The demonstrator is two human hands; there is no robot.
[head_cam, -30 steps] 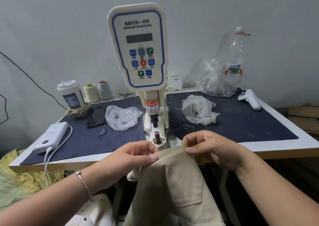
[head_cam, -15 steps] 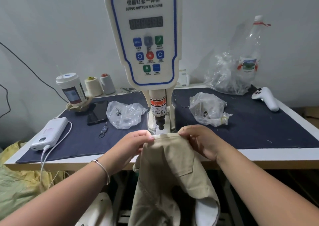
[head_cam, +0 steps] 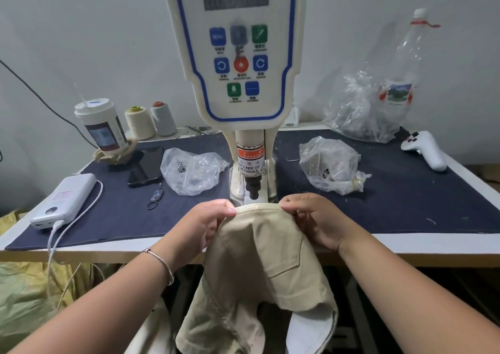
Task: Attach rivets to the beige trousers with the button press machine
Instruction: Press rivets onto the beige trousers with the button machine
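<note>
The left hand (head_cam: 201,225) and right hand (head_cam: 311,218) each pinch the top edge of the beige trousers (head_cam: 259,261), fingers curled tight on the seam, one hand at either side. This stretches the fabric flat and taut just below the punch (head_cam: 253,190) of the button press machine (head_cam: 235,56), presumably so the rivet spot sits square over the lower die, which the cloth hides. The rest of the garment hangs off the front of the worktop (head_cam: 405,241). Two clear bags (head_cam: 189,169) of small metal parts lie within reach at either side of the press. Compared with a second ago, the edge is raised and pushed closer under the punch, covering the die, and the view sits nearer the machine.
</note>
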